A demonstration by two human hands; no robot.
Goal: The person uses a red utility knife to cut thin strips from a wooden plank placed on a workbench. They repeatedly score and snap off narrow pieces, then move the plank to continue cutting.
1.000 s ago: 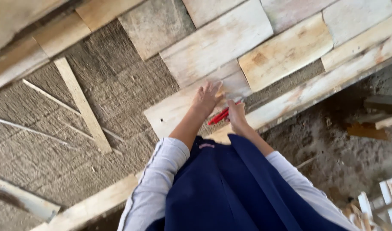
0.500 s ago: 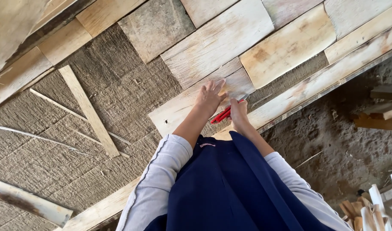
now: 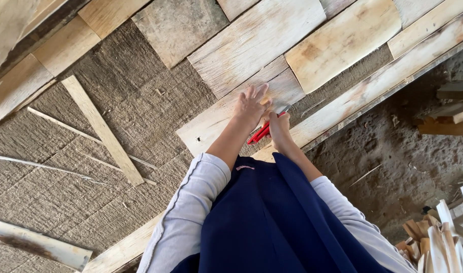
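Observation:
My left hand [image 3: 250, 104] lies flat with fingers spread on a pale thin wooden sheet [image 3: 221, 119] that rests on a rough woven mat. Close beside it, my right hand [image 3: 279, 126] grips a red-handled tool [image 3: 260, 133], pliers or cutters by the look, with its metal tip near the sheet's right edge. The two hands nearly touch. My grey sleeves and a dark blue garment fill the lower middle of the view.
More pale wooden sheets [image 3: 342, 43] overlap along the top. A long plank [image 3: 378, 83] borders the mat on the right. Thin wooden strips [image 3: 102, 131] lie on the woven mat [image 3: 64, 187] at left. Bare dirt ground [image 3: 393, 146] and stacked wood slats [image 3: 444, 237] sit at the right.
The view has drifted slightly; both hands stay on the same sheet, with the left hand's fingers spread a little wider.

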